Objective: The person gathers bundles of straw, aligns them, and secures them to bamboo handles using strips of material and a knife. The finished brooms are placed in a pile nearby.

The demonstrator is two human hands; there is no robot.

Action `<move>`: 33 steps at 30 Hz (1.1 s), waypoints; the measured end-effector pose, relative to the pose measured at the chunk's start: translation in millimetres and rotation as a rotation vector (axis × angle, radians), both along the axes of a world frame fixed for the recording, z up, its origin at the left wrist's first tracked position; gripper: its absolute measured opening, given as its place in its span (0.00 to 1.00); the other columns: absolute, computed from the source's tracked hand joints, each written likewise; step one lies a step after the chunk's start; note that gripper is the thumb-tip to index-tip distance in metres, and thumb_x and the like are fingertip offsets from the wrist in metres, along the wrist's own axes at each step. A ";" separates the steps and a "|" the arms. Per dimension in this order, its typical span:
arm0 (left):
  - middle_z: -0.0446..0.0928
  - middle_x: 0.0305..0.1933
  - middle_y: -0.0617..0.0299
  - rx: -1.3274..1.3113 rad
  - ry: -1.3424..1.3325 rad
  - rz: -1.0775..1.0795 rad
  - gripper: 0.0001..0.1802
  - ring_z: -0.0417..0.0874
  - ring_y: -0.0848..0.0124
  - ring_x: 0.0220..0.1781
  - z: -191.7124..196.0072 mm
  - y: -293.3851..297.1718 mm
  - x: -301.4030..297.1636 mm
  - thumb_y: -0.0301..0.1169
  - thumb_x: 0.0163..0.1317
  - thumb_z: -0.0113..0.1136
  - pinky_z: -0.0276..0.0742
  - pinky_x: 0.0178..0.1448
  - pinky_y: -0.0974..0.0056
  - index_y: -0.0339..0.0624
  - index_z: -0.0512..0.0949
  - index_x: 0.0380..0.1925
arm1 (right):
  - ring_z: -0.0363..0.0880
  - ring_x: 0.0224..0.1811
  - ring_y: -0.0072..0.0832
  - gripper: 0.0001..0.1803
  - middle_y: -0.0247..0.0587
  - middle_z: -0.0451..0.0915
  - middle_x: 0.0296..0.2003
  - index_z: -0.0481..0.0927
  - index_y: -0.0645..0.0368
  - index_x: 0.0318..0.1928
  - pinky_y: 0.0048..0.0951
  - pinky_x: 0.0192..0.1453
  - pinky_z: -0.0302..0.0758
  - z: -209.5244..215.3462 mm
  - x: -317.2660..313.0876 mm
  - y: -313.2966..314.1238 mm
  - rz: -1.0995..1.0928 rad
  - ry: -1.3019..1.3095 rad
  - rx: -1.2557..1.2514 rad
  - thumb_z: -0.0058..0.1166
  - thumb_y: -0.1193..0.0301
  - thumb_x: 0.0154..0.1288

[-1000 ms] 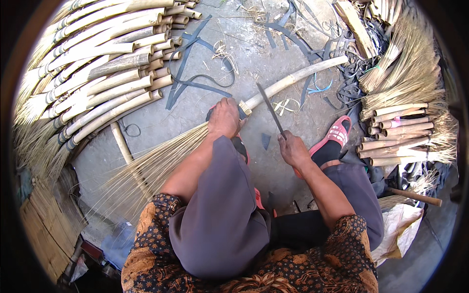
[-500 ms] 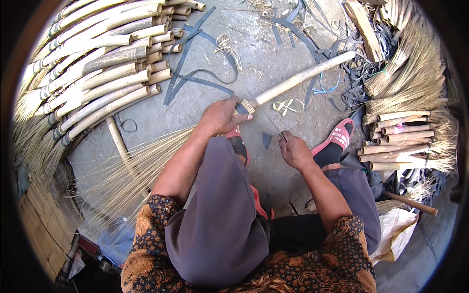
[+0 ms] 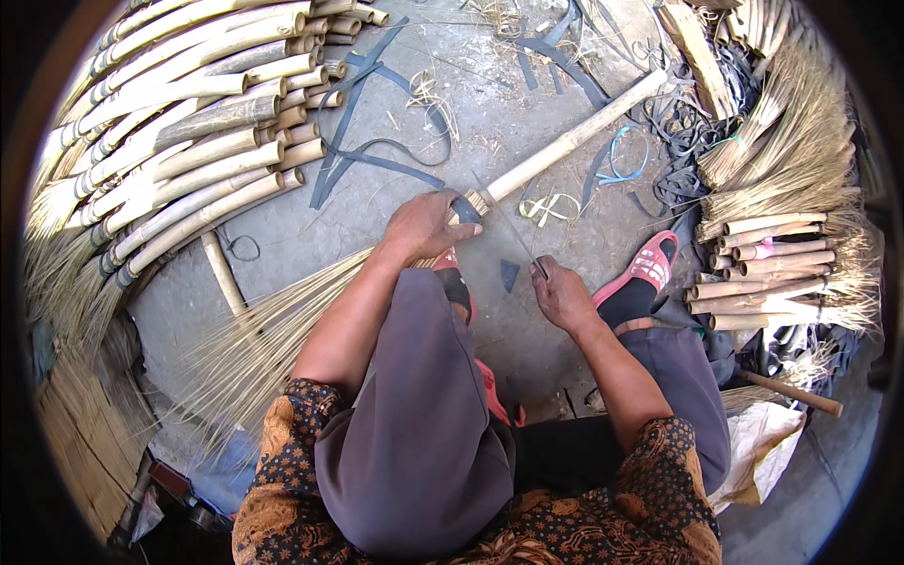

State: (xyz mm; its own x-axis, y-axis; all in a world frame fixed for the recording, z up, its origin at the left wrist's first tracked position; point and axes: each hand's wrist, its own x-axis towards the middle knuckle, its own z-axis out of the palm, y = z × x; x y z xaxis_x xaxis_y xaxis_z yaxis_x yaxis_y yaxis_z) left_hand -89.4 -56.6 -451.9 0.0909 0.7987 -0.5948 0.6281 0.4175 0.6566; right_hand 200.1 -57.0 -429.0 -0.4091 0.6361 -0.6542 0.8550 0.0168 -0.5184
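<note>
My left hand (image 3: 424,224) is closed round the neck of a broom, where a black rubber strip (image 3: 464,209) binds it. The broom's pale bamboo handle (image 3: 579,137) points away to the far right. Its long straw bristles (image 3: 273,315) fan out under my left forearm to the near left. In my right hand (image 3: 563,294) is a knife (image 3: 509,224) with a thin blade, its grip mostly hidden by my fingers. The blade reaches up to the cut straw ends beside the binding; whether it touches them I cannot tell. A small dark scrap (image 3: 509,275) lies on the floor between my hands.
Finished brooms (image 3: 202,160) are heaped at far left. Rubber strips (image 3: 353,122) lie on the concrete floor. To the right are straw bundles (image 3: 782,160), short bamboo pieces (image 3: 772,273), a wooden block (image 3: 699,61) and a white sack (image 3: 761,452). My pink-sandalled feet flank the work.
The broom handle has turned slightly, its far end swinging farther away from me. The knife blade stays near the binding, and my right hand has shifted only a little.
</note>
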 end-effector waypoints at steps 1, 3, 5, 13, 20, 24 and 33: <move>0.85 0.54 0.38 -0.008 -0.011 0.004 0.40 0.86 0.43 0.57 -0.2 2.3 1.1 0.55 0.57 0.76 0.79 0.62 0.48 0.36 0.81 0.61 | 0.82 0.42 0.70 0.15 0.73 0.82 0.35 0.75 0.65 0.47 0.61 0.46 0.76 -0.8 -1.0 -1.2 -0.058 -0.015 0.009 0.47 0.64 0.82; 0.85 0.55 0.39 -0.059 -0.019 0.009 0.43 0.86 0.44 0.59 -0.1 5.5 2.6 0.56 0.55 0.77 0.79 0.63 0.48 0.36 0.81 0.62 | 0.82 0.41 0.70 0.15 0.72 0.82 0.34 0.75 0.66 0.47 0.60 0.45 0.76 -3.4 -3.1 -7.2 -0.078 -0.002 0.006 0.47 0.64 0.82; 0.84 0.58 0.39 -0.088 -0.025 0.013 0.46 0.85 0.45 0.61 1.4 5.5 0.2 0.58 0.53 0.78 0.78 0.66 0.48 0.36 0.80 0.63 | 0.82 0.40 0.69 0.15 0.71 0.82 0.32 0.75 0.66 0.47 0.59 0.44 0.77 -8.7 -5.9 -16.2 -0.020 0.086 0.017 0.47 0.64 0.82; 0.79 0.65 0.42 -0.195 0.417 -0.136 0.55 0.78 0.46 0.70 20.9 -37.8 -14.9 0.59 0.46 0.82 0.78 0.70 0.48 0.36 0.73 0.68 | 0.85 0.37 0.64 0.18 0.62 0.82 0.29 0.77 0.65 0.49 0.56 0.43 0.77 -35.6 17.4 -62.4 -0.523 -0.013 -0.009 0.45 0.60 0.84; 0.85 0.55 0.44 -0.083 0.351 -0.079 0.47 0.86 0.46 0.59 30.9 -27.2 -11.9 0.49 0.47 0.82 0.81 0.64 0.48 0.41 0.74 0.64 | 0.76 0.63 0.60 0.25 0.66 0.77 0.58 0.78 0.69 0.62 0.49 0.67 0.75 -37.1 67.9 -12.0 -0.283 -0.127 0.544 0.60 0.61 0.75; 0.87 0.51 0.45 -0.067 0.256 -0.012 0.45 0.87 0.44 0.56 35.5 -12.2 -3.5 0.47 0.46 0.82 0.81 0.61 0.47 0.43 0.75 0.64 | 0.76 0.62 0.58 0.21 0.63 0.78 0.58 0.81 0.66 0.59 0.50 0.68 0.75 -42.5 112.3 76.4 -0.454 -0.223 0.566 0.61 0.65 0.73; 0.81 0.60 0.42 0.020 0.332 -0.068 0.46 0.82 0.47 0.65 21.8 -7.9 1.5 0.53 0.50 0.80 0.79 0.64 0.46 0.39 0.74 0.64 | 0.76 0.64 0.52 0.15 0.52 0.81 0.57 0.85 0.58 0.53 0.51 0.68 0.75 -71.4 142.9 137.4 -0.036 -0.542 0.655 0.62 0.67 0.69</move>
State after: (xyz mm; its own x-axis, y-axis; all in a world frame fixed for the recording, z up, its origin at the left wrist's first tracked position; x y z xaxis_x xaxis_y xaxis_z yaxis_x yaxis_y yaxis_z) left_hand -87.9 -64.5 -430.1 -0.0516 0.8094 -0.5849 0.8353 0.3560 0.4189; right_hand 342.9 80.4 -500.4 -0.1178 0.9613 -0.2491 0.9880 0.1387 0.0678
